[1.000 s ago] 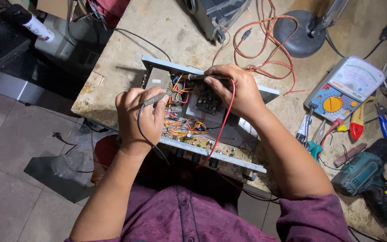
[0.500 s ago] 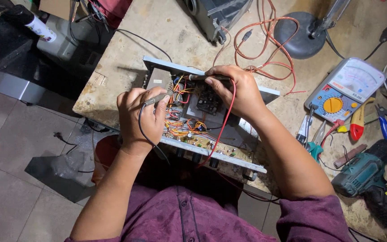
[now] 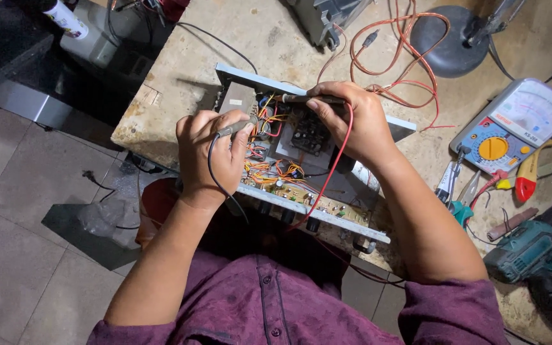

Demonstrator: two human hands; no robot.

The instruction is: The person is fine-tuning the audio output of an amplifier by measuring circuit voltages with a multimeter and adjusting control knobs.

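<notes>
Left hand [image 3: 209,150]: fist closed, thumb uppermost, knuckles toward 12 o'clock; bare forearm runs back toward 7 o'clock. Right hand [image 3: 352,124]: palm down, fingers curled in a pinch pointing to 9 o'clock, wrist bent; forearm runs toward 5 o'clock into a rolled purple sleeve. Hands near each other, not touching; right sits at 2 o'clock from left

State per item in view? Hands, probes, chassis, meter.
left hand: closed on black-leaded test probe, tip down in the chassis
right hand: closed on red-leaded test probe, lying level
grey metal amplifier chassis: lid off, circuit boards exposed
blue-and-white analogue multimeter: flat, face up
</notes>
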